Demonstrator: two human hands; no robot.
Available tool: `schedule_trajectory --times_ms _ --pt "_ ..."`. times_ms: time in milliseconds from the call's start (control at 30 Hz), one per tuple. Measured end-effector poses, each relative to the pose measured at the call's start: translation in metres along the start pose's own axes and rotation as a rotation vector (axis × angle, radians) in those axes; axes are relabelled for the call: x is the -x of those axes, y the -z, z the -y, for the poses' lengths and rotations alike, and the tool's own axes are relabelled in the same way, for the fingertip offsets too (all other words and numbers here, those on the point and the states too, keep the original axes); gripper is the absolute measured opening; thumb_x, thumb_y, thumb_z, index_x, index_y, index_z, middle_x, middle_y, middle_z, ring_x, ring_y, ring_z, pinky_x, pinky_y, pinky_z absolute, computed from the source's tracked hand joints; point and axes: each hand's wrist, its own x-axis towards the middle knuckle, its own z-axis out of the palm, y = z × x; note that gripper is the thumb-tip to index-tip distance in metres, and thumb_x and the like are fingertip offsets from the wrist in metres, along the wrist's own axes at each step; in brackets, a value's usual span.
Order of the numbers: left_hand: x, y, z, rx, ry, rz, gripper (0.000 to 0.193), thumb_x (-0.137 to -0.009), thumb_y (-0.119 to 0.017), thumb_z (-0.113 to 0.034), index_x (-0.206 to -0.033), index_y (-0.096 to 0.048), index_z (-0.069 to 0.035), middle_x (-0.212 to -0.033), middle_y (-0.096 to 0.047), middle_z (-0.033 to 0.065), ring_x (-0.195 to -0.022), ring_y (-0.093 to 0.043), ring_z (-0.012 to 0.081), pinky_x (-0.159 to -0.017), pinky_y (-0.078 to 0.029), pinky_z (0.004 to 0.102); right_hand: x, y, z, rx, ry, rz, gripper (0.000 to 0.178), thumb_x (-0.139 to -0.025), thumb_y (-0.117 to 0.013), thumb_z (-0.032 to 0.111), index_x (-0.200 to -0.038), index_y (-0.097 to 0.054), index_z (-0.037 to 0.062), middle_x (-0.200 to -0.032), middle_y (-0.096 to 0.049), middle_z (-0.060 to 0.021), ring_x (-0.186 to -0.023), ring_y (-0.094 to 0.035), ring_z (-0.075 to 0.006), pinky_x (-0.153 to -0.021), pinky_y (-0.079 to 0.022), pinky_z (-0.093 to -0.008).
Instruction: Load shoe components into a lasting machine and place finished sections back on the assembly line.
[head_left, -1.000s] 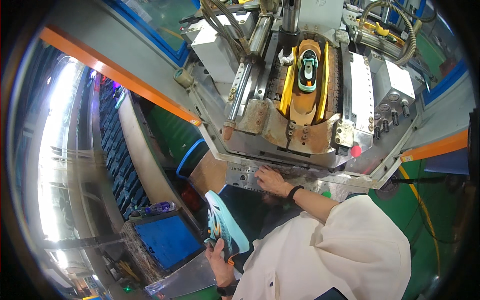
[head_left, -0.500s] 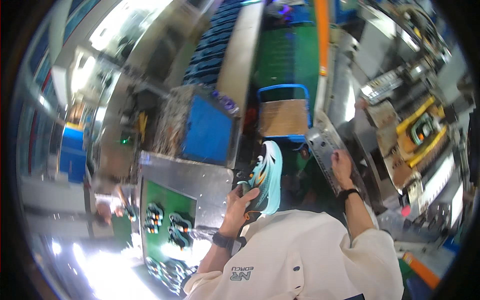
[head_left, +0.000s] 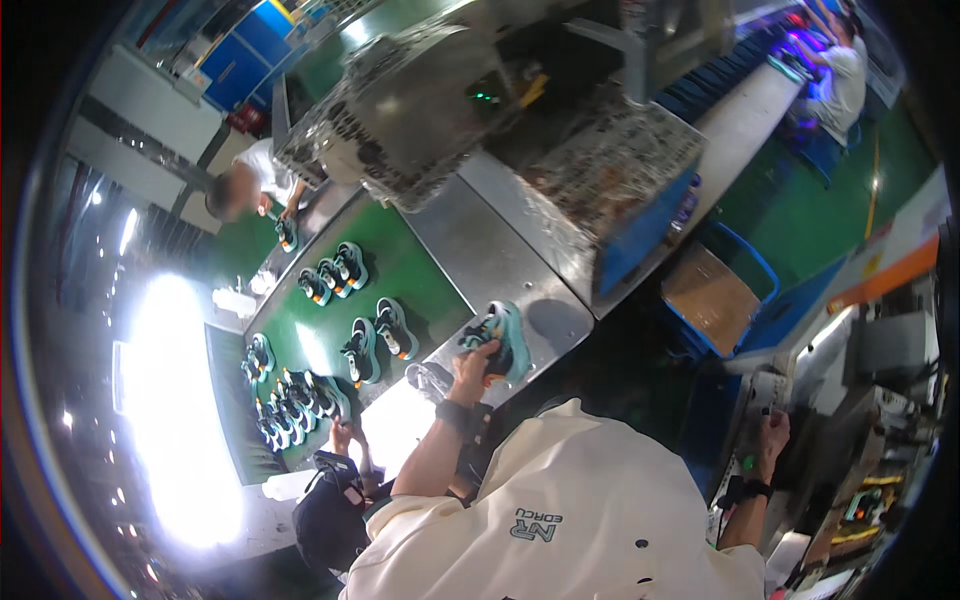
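Observation:
In my left hand [head_left: 470, 372] is a sneaker [head_left: 512, 345] with a pale turquoise sole and dark upper, the fingers closed on its upper. It is over the near edge of the steel tabletop [head_left: 550, 300]. My right hand [head_left: 772, 437] is low at the right, by a metal control panel [head_left: 764, 395] with a green button [head_left: 748, 462] near the wrist. Its fingertips are too small and unclear to read. Left of the sneaker, a grey cloth [head_left: 428, 380] lies at the table's edge.
Matching sneakers [head_left: 392, 328] stand in several groups on the green table surface [head_left: 430, 275]. A co-worker in a black cap [head_left: 325, 515] is close at my left, hands by the shoes. Another person [head_left: 262, 175] handles a shoe across the table. A wrapped machine [head_left: 610, 170] and a blue-framed cart [head_left: 712, 300] stand ahead.
My view has swung left, bringing the shoe table and co-worker into sight. The sneaker, still in my left hand, is now by the table edge. My right hand remains out at the machine side.

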Motion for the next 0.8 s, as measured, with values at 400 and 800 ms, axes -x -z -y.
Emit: schedule_trajectory --times_ms 400,800 --pt "-0.278 0.174 -0.108 -0.247 -0.173 -0.431 0.044 -0.077 -0.079 -0.027 -0.099 -0.062 0.007 -0.090 -0.069 0.0162 -0.076 -0.069 0.0262 -0.064 -0.056 0.0363 -0.082 -0.013 0.418 -0.046 0.544 -0.062 0.031 -0.093 -0.061 0.016 -0.121 -0.061 0.0013 -0.119 -0.065 -0.0140 -0.111 -0.062 -0.0261 -0.096 -0.048 -0.0363" --pt "-0.274 0.256 -0.401 -0.586 -1.079 -0.410 0.026 -0.096 -0.061 -0.022 -0.117 -0.062 -0.005 -0.100 -0.058 -0.0008 -0.084 -0.055 0.0076 -0.068 -0.046 0.0225 -0.154 -0.117 0.536 0.244 0.951 -0.223 0.033 -0.092 -0.059 0.015 -0.123 -0.060 0.0027 -0.121 -0.063 -0.0197 -0.108 -0.061 -0.0367 -0.094 -0.048 -0.0418"
